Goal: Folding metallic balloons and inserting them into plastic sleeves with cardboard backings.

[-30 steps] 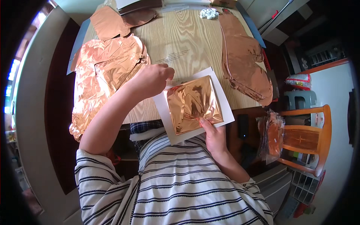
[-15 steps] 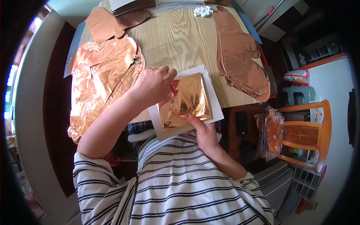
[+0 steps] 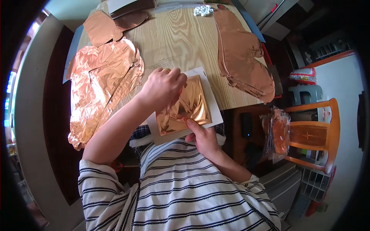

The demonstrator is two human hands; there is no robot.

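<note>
The gold foil square [image 3: 194, 101], on 1 white card [image 3: 216, 111], is grasped at its lower edge by the right hand [image 3: 206, 140] and lies above that grip; up-left, the left hand [image 3: 163, 85] is curled, its hold impossible to tell.

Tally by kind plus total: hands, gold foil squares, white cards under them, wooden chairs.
Hands: 2 (left hand, right hand)
Gold foil square: 1 visible
White card: 1
Wooden chair: 1
Total: 5
</note>
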